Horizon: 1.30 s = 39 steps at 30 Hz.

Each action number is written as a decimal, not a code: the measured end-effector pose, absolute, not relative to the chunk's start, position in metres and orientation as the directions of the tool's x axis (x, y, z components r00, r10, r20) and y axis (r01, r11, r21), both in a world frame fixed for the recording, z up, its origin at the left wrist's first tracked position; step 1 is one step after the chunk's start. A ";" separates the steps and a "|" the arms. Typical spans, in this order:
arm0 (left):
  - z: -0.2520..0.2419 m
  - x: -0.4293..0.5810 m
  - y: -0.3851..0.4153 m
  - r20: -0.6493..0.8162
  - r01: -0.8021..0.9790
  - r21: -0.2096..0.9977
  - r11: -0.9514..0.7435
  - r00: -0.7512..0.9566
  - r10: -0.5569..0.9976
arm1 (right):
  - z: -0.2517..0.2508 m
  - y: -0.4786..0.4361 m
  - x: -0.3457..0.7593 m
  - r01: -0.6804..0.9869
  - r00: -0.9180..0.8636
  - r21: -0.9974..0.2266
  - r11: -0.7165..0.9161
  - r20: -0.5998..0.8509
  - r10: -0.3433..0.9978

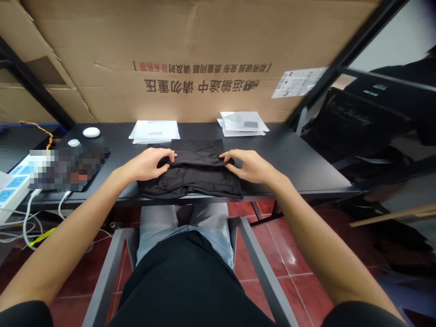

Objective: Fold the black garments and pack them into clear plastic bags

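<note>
A black shirt front (184,286) fills the bottom of the view, with pale jeans (184,218) beyond it. Bare forearms reach in from both lower corners to the hands, which rest on a folded black garment (192,175) at the near edge of the counter (293,163). The left hand (146,164) lies on the garment's left side, its fingers curved over the edge of the upper fold. The right hand (248,165) mirrors it on the right side, its fingertips on that same fold. The hands stand apart, with the garment's middle showing between them, and whether either one pinches the cloth is hard to tell.

Beyond the garment, two stacks of white plastic packets (153,131) (241,123) lie on the counter, one left of center and one right. Two small white round objects (91,132) sit further left, beside a pixelated patch (68,168). A blue-socketed power strip (15,184) sits off the counter's left end, trailing white cables. Behind everything stands a cardboard sheet (190,50) printed with Chinese text. Red floor tiles (282,245) show below.
</note>
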State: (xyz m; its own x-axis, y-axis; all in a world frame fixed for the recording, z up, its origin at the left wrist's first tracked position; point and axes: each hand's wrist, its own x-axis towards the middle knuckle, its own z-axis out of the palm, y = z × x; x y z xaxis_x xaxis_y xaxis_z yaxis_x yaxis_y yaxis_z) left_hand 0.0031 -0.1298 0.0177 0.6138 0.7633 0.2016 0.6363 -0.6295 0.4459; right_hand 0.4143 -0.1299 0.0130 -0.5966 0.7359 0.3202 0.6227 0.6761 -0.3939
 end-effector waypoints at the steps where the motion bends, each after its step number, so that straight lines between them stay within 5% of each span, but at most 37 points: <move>1: 0.017 0.001 -0.133 0.184 0.634 0.428 -0.644 0.636 0.749 | 0.011 -0.133 0.414 0.629 -0.620 -0.366 0.686 0.296 0.727; 5: 0.019 -0.012 -0.149 0.202 0.598 0.394 -0.698 0.684 0.701 | 0.012 -0.148 0.419 0.623 -0.652 -0.313 0.717 0.299 0.697; 13: 0.020 -0.047 -0.190 0.124 0.633 0.397 -0.664 0.680 0.723 | 0.020 -0.179 0.437 0.518 -0.737 -0.395 0.758 0.244 0.631; 26: 0.018 -0.056 -0.197 0.064 0.688 0.337 -0.643 0.664 0.745 | 0.015 -0.187 0.436 0.544 -0.690 -0.435 0.717 0.253 0.678; 30: 0.021 -0.053 -0.195 0.105 0.718 0.449 -0.532 0.549 0.829 | 0.022 -0.186 0.431 0.603 -0.613 -0.458 0.653 0.259 0.747; 36: 0.021 -0.042 -0.157 0.198 0.764 0.601 -0.235 0.142 0.970 | 0.027 -0.149 0.416 0.766 -0.331 -0.417 0.489 0.395 0.857; 39: 0.019 -0.035 -0.129 0.203 0.789 0.598 -0.137 0.016 0.979 | 0.023 -0.112 0.409 0.817 -0.291 -0.381 0.432 0.375 0.880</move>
